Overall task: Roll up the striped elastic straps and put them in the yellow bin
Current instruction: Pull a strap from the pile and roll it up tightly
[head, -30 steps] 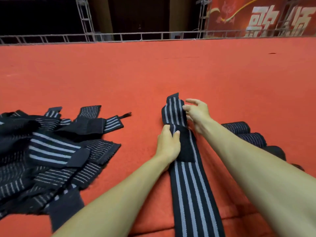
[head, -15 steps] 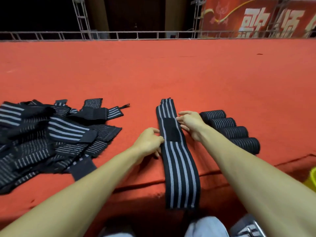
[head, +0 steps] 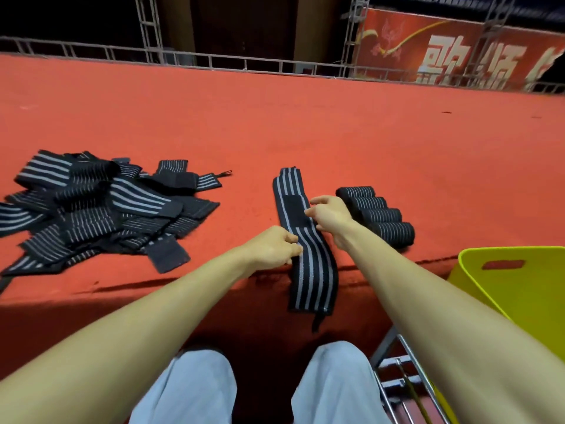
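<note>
The strap [head: 305, 240] in hand lies flat and unrolled on the carpet [head: 305, 127], running away from the person. Its near end hangs over the platform's front edge, and a black patch sits toward its far end. The left hand [head: 272, 247] has its fingers curled at the strap's left edge and appears to pinch it. The right hand [head: 328, 214] is curled too, with its fingertips at the right edge beside the patch. Whether it actually grips the strap or only touches it, I cannot tell.

Just right of the strap, four finished rolls [head: 376, 215] lie side by side in a touching row on the carpet, not in the bin. Well to the left is a loose pile [head: 101, 209] of many overlapping, unrolled straps. The yellow bin [head: 513, 289] stands below the platform edge at the right, near the right forearm. The little of its inside that shows holds nothing.

So I judge the task to be early. Four straps are rolled but none is binned, this one has no turn started, and the pile is the bulk of what remains.

The surface is a wide red carpeted platform with a dropped front edge. The person's knees [head: 189, 390] in pale trousers are below it, and a metal rack [head: 397, 374] is under the bin. A grey truss [head: 214, 61] runs along the platform's far side. Beyond it are dark space and a red banner [head: 458, 53] with large pale characters.
</note>
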A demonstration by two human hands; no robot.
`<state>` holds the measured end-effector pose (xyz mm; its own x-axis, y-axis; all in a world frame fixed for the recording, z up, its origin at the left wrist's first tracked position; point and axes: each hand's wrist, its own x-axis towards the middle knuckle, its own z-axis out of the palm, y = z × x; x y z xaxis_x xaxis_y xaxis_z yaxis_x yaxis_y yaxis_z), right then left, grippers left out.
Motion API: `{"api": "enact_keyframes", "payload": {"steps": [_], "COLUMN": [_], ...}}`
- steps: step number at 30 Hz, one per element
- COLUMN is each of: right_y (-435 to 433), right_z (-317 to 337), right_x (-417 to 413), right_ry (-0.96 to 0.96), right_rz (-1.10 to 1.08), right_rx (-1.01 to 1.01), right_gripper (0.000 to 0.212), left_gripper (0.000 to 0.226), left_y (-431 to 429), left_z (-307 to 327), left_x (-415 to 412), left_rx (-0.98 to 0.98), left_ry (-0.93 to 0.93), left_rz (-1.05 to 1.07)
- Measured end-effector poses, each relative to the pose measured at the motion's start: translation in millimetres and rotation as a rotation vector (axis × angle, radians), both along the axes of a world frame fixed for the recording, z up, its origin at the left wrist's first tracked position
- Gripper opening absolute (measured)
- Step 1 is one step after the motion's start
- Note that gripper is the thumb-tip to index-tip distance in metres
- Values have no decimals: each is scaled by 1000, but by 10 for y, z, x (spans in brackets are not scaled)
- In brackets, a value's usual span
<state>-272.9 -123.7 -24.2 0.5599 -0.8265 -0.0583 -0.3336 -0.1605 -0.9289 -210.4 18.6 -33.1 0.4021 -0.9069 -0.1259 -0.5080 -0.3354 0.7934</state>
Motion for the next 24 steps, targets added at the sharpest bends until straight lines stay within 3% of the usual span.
{"api": "enact_keyframes", "payload": {"steps": [3,5,8,13,17,21,24], "right_y": [65,144,353,671,898,1066,1117], "right_z": [-20,-31,-82,-149,-203,-291,-398], "right_x": [164,274,620,1134,1561,2023,2308], "right_ry": [-30,-59,-114,-121,-104,-43,36], "right_rz": [12,51,164,352,488,524,414], "right_rx": [-47,-49,27,62,17,-37,-138], "right_gripper": [29,26,24,22,23,28,31], "left_gripper": [30,28,25,26,23,19,16], "left_y": [155,302,644,1126,1362,1374,1370], "left_z": [54,44,-22,-148,-305,-450,-466], "left_x": [158,353,820,1513,1883,1994,2012], "left_rx": [23,18,-30,-249,-383,-410,-443], "left_ry": [-72,-201,-387,-525,-424,-405,-388], "left_rz": [-48,-21,103,401,697,702,696]}}
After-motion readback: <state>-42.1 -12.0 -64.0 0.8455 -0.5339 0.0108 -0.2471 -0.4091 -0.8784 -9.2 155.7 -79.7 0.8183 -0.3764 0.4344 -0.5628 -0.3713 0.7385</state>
